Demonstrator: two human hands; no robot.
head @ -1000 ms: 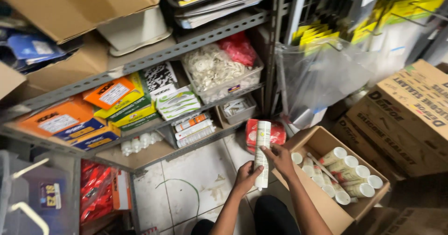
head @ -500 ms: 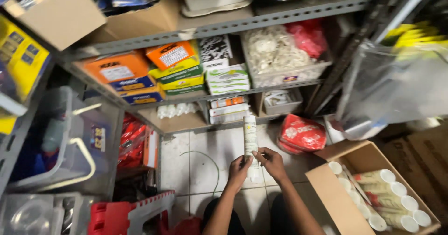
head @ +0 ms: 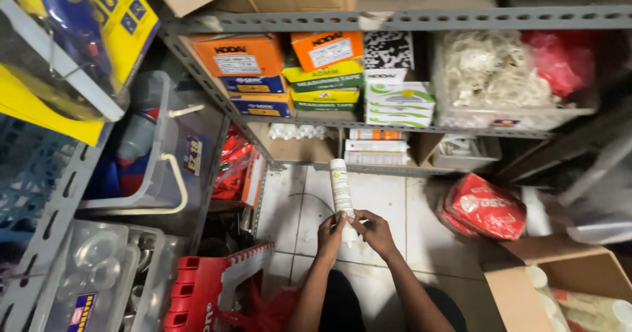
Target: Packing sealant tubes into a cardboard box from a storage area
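Observation:
A white sealant tube (head: 342, 192) with a green and yellow label stands nearly upright over the tiled floor. My left hand (head: 329, 233) grips its lower part from the left. My right hand (head: 374, 232) closes on the tube's bottom end from the right. An open cardboard box (head: 526, 292) with more white tubes (head: 579, 309) sits at the lower right, partly cut off by the frame.
A grey metal shelf (head: 395, 21) holds orange, blue and green boxes (head: 289, 68), a clear bin of white parts (head: 500, 82) and red bags. A red packet (head: 484, 207) lies on the floor. Clear plastic tubs (head: 158, 154) and a red step stool (head: 210, 286) stand at left.
The view has swung left, so the box of tubes slid to the lower right corner. Both hands kept hold of the tube, gripping nearer its bottom end.

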